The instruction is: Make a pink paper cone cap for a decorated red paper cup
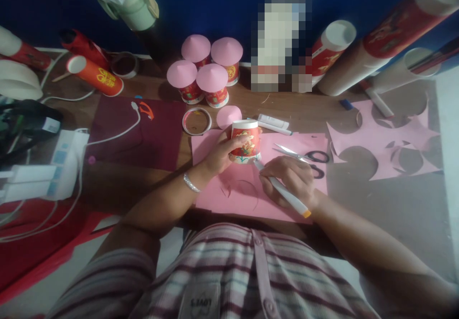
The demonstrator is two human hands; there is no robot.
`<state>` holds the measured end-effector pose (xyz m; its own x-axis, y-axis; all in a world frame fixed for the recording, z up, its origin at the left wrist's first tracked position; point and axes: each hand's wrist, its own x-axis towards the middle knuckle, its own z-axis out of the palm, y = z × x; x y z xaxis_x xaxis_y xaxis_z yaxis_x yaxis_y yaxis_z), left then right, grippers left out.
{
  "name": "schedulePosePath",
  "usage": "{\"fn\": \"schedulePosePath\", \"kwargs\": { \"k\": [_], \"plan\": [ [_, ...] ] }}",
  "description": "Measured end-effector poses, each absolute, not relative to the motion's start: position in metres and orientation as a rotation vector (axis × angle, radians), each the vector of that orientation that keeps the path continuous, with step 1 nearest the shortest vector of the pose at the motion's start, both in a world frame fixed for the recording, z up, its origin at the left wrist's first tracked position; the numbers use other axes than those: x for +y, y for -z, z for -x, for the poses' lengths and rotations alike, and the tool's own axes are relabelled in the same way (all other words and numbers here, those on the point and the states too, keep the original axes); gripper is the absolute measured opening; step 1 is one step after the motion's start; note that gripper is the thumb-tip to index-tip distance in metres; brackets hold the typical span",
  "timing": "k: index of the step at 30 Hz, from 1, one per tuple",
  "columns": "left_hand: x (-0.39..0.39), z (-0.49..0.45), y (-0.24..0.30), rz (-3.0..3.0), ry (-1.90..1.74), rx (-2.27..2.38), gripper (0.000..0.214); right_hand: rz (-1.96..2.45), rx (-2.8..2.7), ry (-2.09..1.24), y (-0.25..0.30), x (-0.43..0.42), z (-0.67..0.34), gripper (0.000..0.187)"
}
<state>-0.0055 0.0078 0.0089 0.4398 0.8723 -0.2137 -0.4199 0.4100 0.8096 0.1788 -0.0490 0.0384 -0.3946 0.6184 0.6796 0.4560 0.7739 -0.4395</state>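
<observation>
My left hand [222,151] is wrapped round a red paper cup [248,142] with gold figures, its thumb across the front. Pinched in my right hand [289,178] is a white marker [292,198] with an orange end, its tip at the cup's white lower band, where green lines show. Beneath both hands lie pink paper sheets [222,204]. Beside my right hand rest scissors [292,153] with black handles. Just behind the cup sits a pink paper cone [229,116], partly hidden.
Several red cups with pink cone tops [212,77] stand at the back. A tape roll [197,121] and more markers [274,124] lie nearer. Cut pink paper scraps [380,137] spread at right, below tall tubes [387,41]. On the left are a power strip [68,163] and cables.
</observation>
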Motion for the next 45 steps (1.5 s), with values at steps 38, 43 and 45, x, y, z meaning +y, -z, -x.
{"fn": "schedulePosePath", "kwargs": {
  "k": [38, 43, 45],
  "plan": [
    [0.007, 0.005, -0.013, -0.818, -0.872, 0.762, 0.036, 0.819, -2.064, -0.226, -0.035, -0.048, -0.178, 0.017],
    [0.008, 0.005, -0.014, -0.795, -0.888, 0.733, 0.034, 0.834, -2.063, -0.226, -0.035, -0.047, -0.179, 0.016],
    [0.007, 0.005, -0.014, -0.792, -0.891, 0.741, 0.034, 0.823, -2.059, -0.213, -0.035, -0.047, -0.179, 0.017]
  ]
}}
